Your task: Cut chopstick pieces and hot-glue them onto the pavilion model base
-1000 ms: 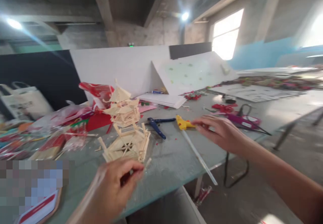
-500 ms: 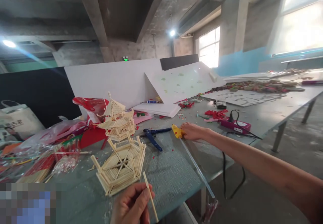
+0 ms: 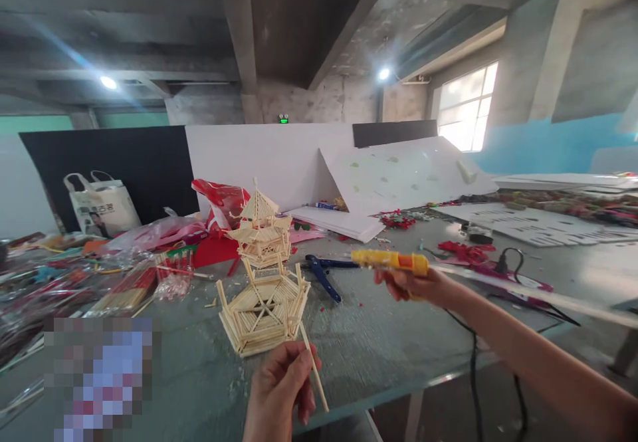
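Note:
My left hand (image 3: 286,385) pinches a thin wooden stick (image 3: 315,372) near the table's front edge. Just beyond it sits a hexagonal base built of wooden sticks (image 3: 264,309), with short posts standing up round its rim. Behind the base rises a small pagoda model (image 3: 262,229) with tiered stick roofs. My right hand (image 3: 406,286) is closed round a yellow hot glue gun (image 3: 391,260), held above the table with its nozzle pointing left. A long clear glue stick (image 3: 538,289) trails from the gun's back end. Blue-handled cutters (image 3: 326,276) lie between base and gun.
A purple power strip (image 3: 523,289) with a plugged-in black cord lies at the right. Plastic packets of sticks (image 3: 124,286) and a red bag (image 3: 219,206) crowd the left. White boards (image 3: 339,221) and a white tote bag (image 3: 102,206) stand farther back.
My right hand has lifted the glue gun off the table and swung it level, nozzle to the left. The view has turned left. My left hand keeps its stick.

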A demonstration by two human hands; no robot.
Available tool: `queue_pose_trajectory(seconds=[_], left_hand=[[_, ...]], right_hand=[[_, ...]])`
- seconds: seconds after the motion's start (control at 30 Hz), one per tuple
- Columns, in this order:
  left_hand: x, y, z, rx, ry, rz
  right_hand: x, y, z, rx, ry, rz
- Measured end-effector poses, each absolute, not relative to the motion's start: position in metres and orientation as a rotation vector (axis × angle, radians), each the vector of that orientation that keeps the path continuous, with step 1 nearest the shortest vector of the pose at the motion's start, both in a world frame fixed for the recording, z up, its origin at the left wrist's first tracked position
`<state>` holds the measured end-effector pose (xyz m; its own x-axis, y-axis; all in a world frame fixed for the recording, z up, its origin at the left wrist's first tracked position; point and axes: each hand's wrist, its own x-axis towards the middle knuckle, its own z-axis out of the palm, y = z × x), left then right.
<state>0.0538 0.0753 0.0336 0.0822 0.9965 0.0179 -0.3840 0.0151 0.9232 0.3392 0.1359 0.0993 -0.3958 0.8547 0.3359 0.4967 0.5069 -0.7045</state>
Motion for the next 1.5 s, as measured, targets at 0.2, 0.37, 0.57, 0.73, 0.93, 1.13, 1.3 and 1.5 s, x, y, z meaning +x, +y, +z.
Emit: queue_pose_trajectory(seconds=[0.2,0.37,0.57,0.73,0.93,1.13,1.3,1.5], left_hand=[[0.051,0.077,0.031,0.994,0.876,1.308],[0.051,0.075,0.031,1.059,0.885,1.29],[0.052,0.074,0.031,1.1,0.887,1.3],[0.052,0.073,0.031,1.12,0.868,1.268],[0.053,0.073,0.031,1.114,0.852,1.238],[0.055,0.07,0.032,1.039,0.829,1.251],[0.056,0.066,0.032,0.957,0.795,1.257],[0.055,0.065,0.035,0.95,0.785,1.232]], right_hand=[[0.288,0.085,0.085,-0.91,-2.168,0.804],[0.269,0.075,0.09,-0.888,-2.321,0.608],[0.267,0.075,0.089,-0.911,-2.357,0.533],[0.266,0.074,0.089,-0.913,-2.4,0.477],[0.264,0.075,0.087,-0.935,-2.398,0.475],[0.264,0.076,0.084,-0.885,-2.446,0.386],[0.264,0.074,0.076,-0.914,-2.451,0.302],[0.263,0.071,0.076,-0.926,-2.573,0.121]])
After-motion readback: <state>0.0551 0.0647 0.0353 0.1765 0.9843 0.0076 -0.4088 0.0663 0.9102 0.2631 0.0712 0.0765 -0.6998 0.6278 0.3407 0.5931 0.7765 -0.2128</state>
